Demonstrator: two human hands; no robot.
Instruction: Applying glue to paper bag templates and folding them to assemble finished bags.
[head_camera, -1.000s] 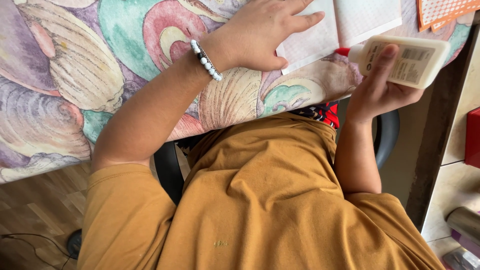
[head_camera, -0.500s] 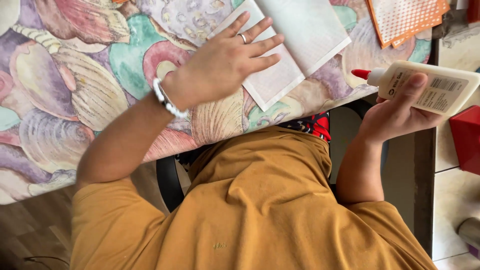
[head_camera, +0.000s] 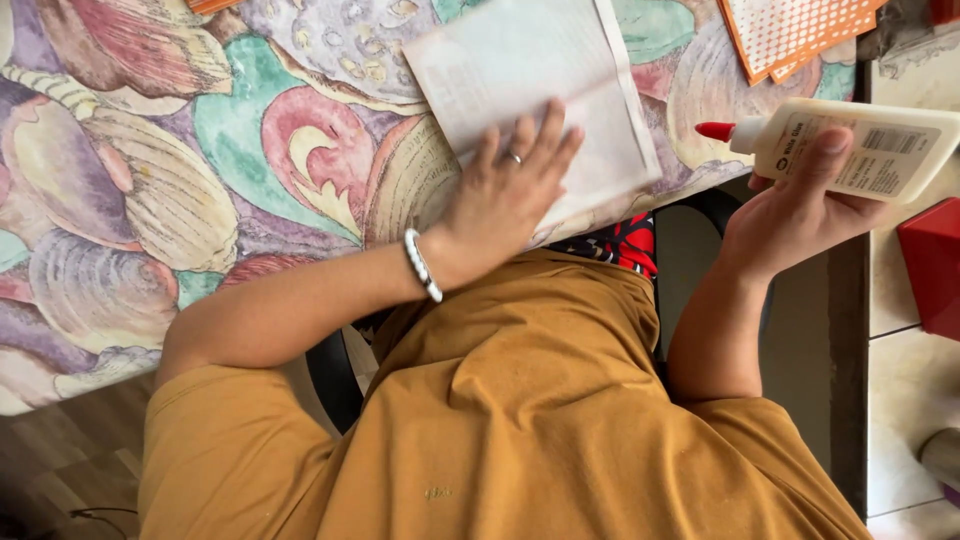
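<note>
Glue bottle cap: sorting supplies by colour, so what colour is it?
Red, on the glue bottle in the right hand; head view.

A home, by every sign, set up for a bit of craft at the table. The tablecloth is a soft household print of big seashells in pink, teal and cream. Wood-plank flooring shows below it, pale tiles off to the side, and orange dotted craft paper lies at the table's edge.
</note>
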